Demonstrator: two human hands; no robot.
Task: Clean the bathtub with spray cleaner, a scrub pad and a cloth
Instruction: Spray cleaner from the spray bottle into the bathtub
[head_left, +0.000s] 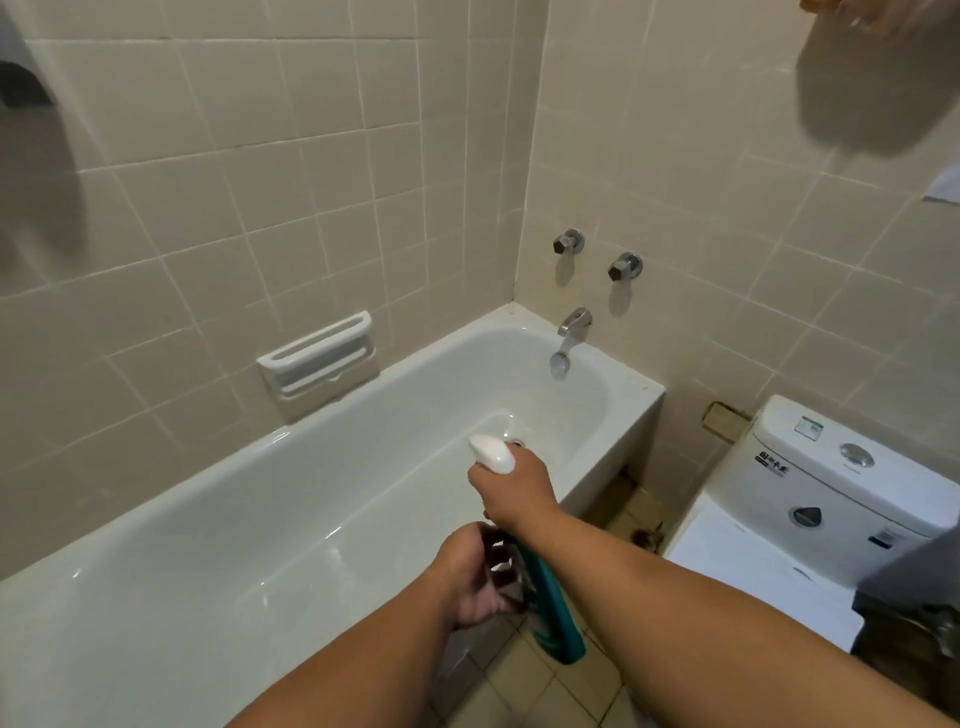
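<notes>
Where two beige tiled walls (311, 182) meet in a corner, a white bathtub (631, 387) runs along them, with a recessed soap holder (317, 358) in the long wall and two taps (569, 241) above a chrome spout (569, 338) on the end wall. A white toilet (831, 467) stands just beside the tub's end on a tan tiled floor (545, 691).

A teal spray bottle (550, 618) is held over the tub's near edge. Its long axis slants from its base low on the right, over the floor, up to its white spray head (491, 454), which points up and left over the basin near the drain. The right hand (511, 488) has its fingers clamped on the bottle's neck under the head. The left hand (467, 582) has its fingers curled round the bottle's dark middle.
</notes>
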